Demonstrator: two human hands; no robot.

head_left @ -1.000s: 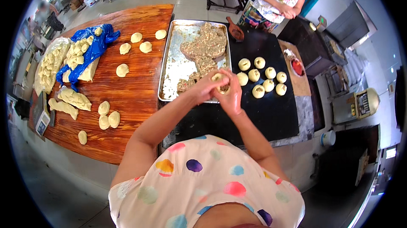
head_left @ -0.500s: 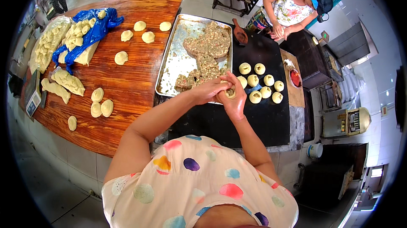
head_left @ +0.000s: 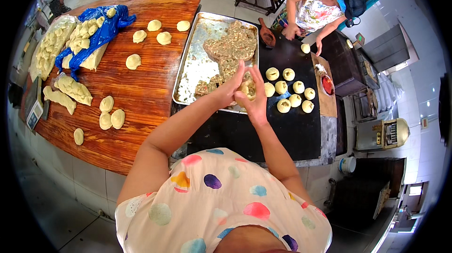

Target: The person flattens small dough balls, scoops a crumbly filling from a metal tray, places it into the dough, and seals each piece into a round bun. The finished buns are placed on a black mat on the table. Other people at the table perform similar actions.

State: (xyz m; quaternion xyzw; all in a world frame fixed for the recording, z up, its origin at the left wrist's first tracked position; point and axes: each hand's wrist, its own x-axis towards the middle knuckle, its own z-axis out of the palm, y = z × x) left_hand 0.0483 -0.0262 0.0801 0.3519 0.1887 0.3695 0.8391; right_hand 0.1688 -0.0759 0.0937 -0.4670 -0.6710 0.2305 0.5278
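Note:
Between my two cupped hands sits a filled dough bun [head_left: 247, 89], its brownish filling partly showing. My left hand [head_left: 229, 88] presses its palm against the bun's left side, with the fingers stretched up. Around the other side curves my right hand [head_left: 255, 101], thumb toward me. Both are just above the near right edge of a metal tray [head_left: 189, 72], which bears a mound of chopped filling [head_left: 230, 48]. Several filled buns [head_left: 281, 87] stand to the right on the black work surface [head_left: 212, 133].
Flat dough rounds [head_left: 133, 61], dough strips [head_left: 74, 90] and a blue plastic bag [head_left: 104, 36] lie on the wooden table [head_left: 150, 93] at left. A brown scoop-like tool [head_left: 267, 35] is beyond the tray. Across the surface a co-worker [head_left: 322, 6] stands near a lone bun [head_left: 305, 48].
My hands have turned more upright, fingers now stretched up around the bun instead of curled over it. The co-worker's hands have parted, and a bun now sits on the surface near them.

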